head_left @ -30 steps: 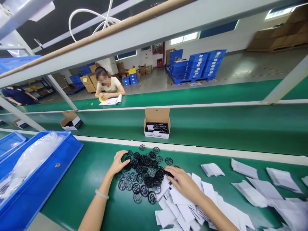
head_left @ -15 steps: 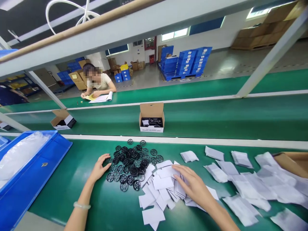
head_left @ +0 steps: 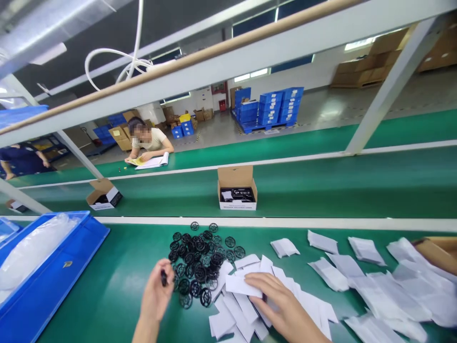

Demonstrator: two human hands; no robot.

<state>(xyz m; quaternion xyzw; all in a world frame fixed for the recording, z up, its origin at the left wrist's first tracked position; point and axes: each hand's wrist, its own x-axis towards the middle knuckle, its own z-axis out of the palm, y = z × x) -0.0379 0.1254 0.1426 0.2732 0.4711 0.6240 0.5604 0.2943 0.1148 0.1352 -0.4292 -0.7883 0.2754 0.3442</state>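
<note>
Pinched in my left hand (head_left: 157, 290) is a small black spoked ring (head_left: 163, 277), seen nearly edge-on. Just right of that hand lies a loose heap of similar black rings (head_left: 194, 252) on the green bench top. My right hand (head_left: 276, 297) is over a pile of white paper pieces (head_left: 232, 305), its thumb and fingers closed on a white paper slip (head_left: 243, 286) lifted at one side. Whether that slip is a flat card or a small envelope I cannot tell.
White wrapped packets (head_left: 378, 286) spread across the right, beside a cardboard box (head_left: 439, 252). A blue bin (head_left: 82, 252) with plastic bags stands at left. Beyond the bench edge, an open box (head_left: 237, 206) sits on the green belt (head_left: 303, 190). A co-worker (head_left: 152, 140) leans over papers opposite.
My left hand has left the heap's edge, moving nearer to me with a black ring. My right hand has taken hold of a white paper slip. The camera view has tilted up.
</note>
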